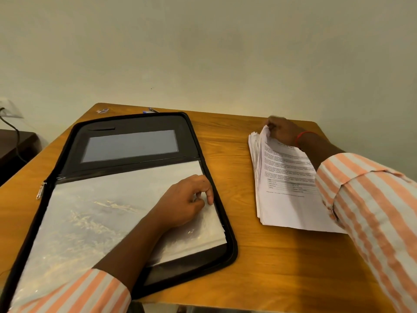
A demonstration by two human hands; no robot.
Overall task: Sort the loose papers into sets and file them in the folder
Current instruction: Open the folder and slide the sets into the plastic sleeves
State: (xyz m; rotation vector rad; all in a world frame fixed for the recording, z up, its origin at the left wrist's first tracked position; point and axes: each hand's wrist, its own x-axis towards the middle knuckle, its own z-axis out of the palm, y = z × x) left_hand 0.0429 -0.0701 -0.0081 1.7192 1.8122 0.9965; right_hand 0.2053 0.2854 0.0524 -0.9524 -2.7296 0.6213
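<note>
A black zip folder (203,141) lies open on the left half of the wooden table (239,152), with clear plastic sleeves (94,211) filling its near half. My left hand (187,199) rests on the sleeves near their right edge, fingers curled, pinching the top sleeve. A stack of printed papers (286,188) lies on the right side of the table. My right hand (282,131) is at the stack's far corner, its fingers gripping and lifting the top sheets there.
A small blue item (150,111) and a sticker-like scrap (102,110) lie at the table's far edge behind the folder. A dark side cabinet (15,145) with a cable stands at left. The wall runs close behind the table.
</note>
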